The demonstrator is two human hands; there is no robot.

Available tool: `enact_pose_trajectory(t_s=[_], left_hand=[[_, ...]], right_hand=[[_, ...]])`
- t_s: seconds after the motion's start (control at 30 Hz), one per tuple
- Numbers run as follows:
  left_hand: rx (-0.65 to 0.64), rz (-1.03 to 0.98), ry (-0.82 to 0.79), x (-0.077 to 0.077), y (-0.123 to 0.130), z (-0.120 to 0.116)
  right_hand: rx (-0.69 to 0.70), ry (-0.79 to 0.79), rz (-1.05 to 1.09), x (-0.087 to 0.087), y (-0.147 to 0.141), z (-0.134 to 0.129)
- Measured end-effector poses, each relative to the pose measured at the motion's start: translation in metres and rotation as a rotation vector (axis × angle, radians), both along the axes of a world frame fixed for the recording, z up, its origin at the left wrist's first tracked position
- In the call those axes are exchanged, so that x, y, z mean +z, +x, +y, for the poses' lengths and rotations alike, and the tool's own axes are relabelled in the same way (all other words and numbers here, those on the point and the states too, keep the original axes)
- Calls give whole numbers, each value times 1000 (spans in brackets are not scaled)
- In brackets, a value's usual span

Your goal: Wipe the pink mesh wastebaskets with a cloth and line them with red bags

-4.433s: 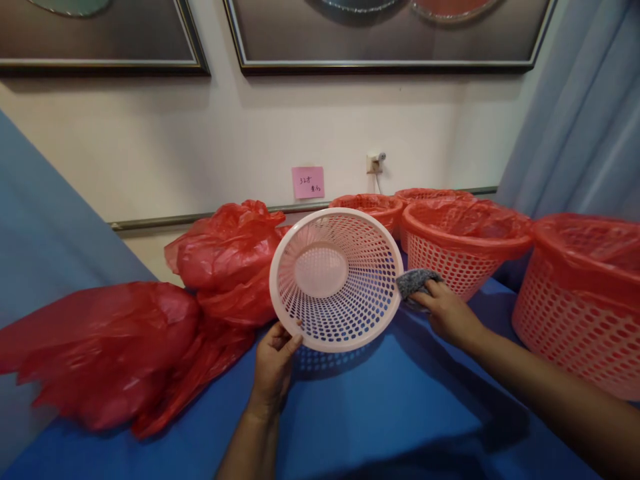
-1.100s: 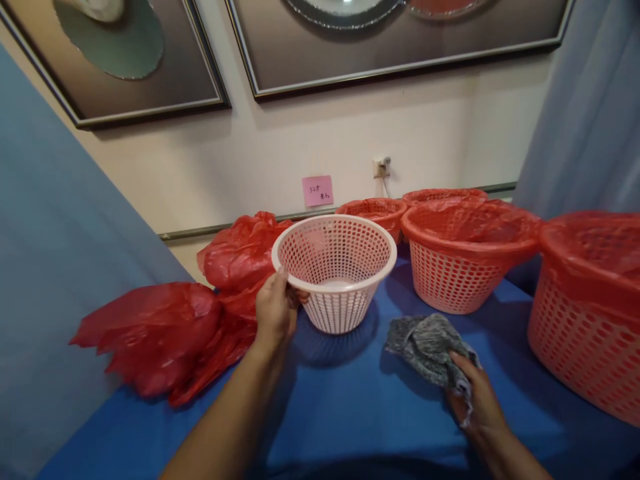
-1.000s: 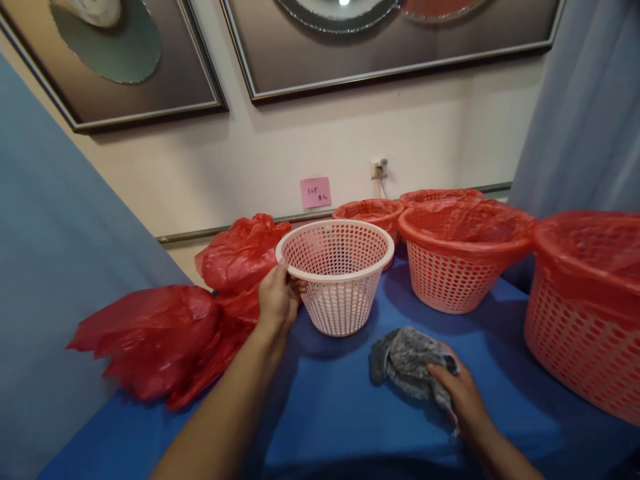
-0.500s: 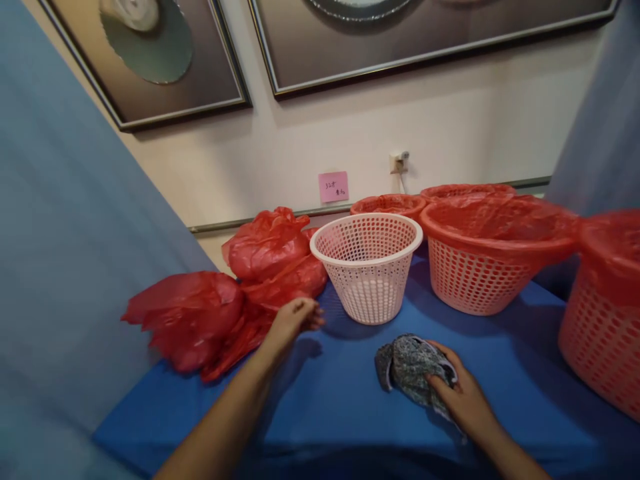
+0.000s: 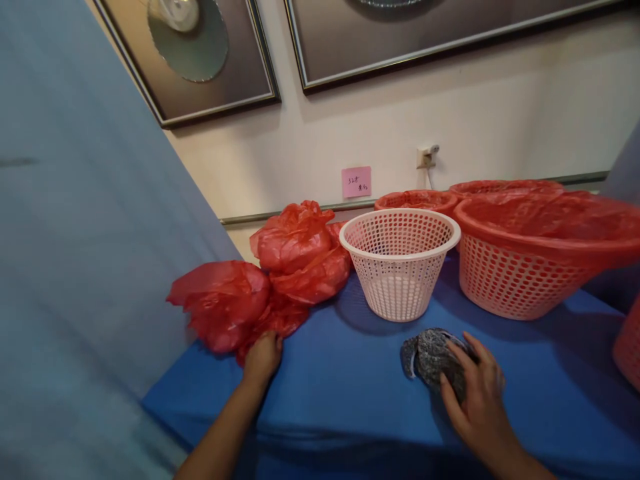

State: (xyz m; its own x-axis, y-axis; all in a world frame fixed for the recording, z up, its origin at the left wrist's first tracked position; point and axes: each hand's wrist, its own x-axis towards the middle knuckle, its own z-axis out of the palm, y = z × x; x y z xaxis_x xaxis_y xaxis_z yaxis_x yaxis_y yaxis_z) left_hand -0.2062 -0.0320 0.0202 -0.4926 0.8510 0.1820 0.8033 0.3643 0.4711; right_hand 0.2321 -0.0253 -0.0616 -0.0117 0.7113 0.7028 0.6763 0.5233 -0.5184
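A crumpled grey, speckled cloth piece [image 5: 434,357] with a pale edge lies on the blue-covered table [image 5: 345,393]. My right hand [image 5: 480,393] rests over its right side, fingers spread and touching it rather than wrapped around it. At the left, my left hand [image 5: 263,357] is closed at the lower end of the red plastic bags [image 5: 225,297], on the bunched film; its fingertips are partly hidden. Behind the cloth stands a white perforated plastic basket [image 5: 400,283], upright, with no hand on it.
Red-lined perforated baskets [image 5: 520,280] stand at the back right, and part of another basket [image 5: 627,350] shows at the right edge. A blue curtain [image 5: 100,233] hangs at the left. On the wall are a pink note [image 5: 357,182], a socket [image 5: 425,159] and framed pictures [image 5: 260,97].
My left hand has moved left and down onto the red bags and closed there. My right hand has loosened from the cloth, its fingers now spread over it. The view has shifted left.
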Motion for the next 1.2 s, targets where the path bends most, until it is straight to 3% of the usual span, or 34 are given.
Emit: enact_pose_trajectory(t_s=[0.1, 0.27, 0.43, 0.6, 0.67, 0.77, 0.87, 0.97, 1.07, 1.2], left_hand=[[-112, 0, -28, -8, 16, -1], [-283, -100, -24, -17, 62, -8], [-427, -219, -26, -22, 121, -30], [-713, -311, -1, -6, 157, -66], [-693, -214, 143, 0, 150, -73], [-504, -2, 330, -2, 123, -68], [-312, 97, 242, -16, 97, -52], [-257, 91, 81, -32, 87, -40], [-309, 23, 66, -37, 88, -37], [-292, -156, 172, -22, 95, -43]], right_hand=[[218, 105, -76, 10, -9, -14], [487, 84, -102, 21, -39, -23], [589, -65, -66, 18, -80, -13], [612, -172, 20, 20, -97, -2], [625, -130, 7, 26, -88, -4], [534, 5, -99, 31, -63, -8], [258, -33, -251, 25, -38, -6], [74, -194, -367, 14, -22, 3], [82, -303, -432, 7, -13, 12], [116, -301, -490, 13, 7, 26]])
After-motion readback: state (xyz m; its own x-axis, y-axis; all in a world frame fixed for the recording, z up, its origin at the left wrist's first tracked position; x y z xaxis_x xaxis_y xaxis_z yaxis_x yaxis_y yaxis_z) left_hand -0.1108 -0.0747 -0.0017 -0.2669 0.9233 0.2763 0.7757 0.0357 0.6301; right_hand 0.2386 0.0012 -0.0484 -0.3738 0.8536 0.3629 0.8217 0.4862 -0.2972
